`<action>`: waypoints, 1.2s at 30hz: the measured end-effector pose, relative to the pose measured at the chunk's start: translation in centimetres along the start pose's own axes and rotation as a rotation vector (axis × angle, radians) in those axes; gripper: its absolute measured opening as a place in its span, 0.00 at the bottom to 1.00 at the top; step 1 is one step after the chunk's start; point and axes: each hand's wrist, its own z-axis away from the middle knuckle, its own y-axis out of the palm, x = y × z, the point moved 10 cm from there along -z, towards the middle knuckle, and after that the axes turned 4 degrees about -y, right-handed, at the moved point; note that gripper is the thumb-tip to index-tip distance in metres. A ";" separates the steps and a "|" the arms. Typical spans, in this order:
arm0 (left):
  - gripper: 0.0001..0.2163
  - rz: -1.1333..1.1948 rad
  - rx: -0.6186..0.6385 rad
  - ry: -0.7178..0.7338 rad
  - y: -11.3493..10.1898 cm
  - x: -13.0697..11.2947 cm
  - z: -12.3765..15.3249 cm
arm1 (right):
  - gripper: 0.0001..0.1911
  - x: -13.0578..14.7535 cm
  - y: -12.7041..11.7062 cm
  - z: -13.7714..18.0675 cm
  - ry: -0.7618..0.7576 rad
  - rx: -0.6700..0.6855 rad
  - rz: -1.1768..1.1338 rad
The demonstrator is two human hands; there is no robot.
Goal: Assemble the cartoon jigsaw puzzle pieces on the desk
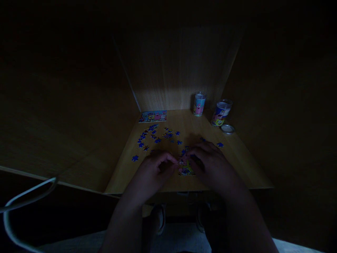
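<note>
Partly joined puzzle (186,170) lies near the table's (123,179) front edge, between my hands. Left hand (156,168) and right hand (212,163) both touch it; whether either grip pinches a piece, I can't tell. Loose pieces (169,135) beyond.

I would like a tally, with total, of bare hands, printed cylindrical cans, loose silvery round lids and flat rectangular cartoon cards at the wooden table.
Bare hands: 2
Printed cylindrical cans: 2
Loose silvery round lid: 1
Flat rectangular cartoon card: 1
Total: 6
</note>
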 end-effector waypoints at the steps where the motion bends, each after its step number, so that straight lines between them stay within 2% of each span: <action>1: 0.05 0.017 0.003 -0.004 0.0 0.0 0.0 | 0.08 0.0 0.0 0.0 0.001 -0.001 -0.001; 13: 0.07 -0.086 0.004 0.079 0.5 -0.6 -0.2 | 0.08 0.0 0.0 0.1 -0.003 -0.012 -0.015; 36: 0.09 -0.125 0.015 0.055 0.8 -0.4 -0.2 | 0.07 0.0 0.0 -0.1 -0.011 0.002 -0.013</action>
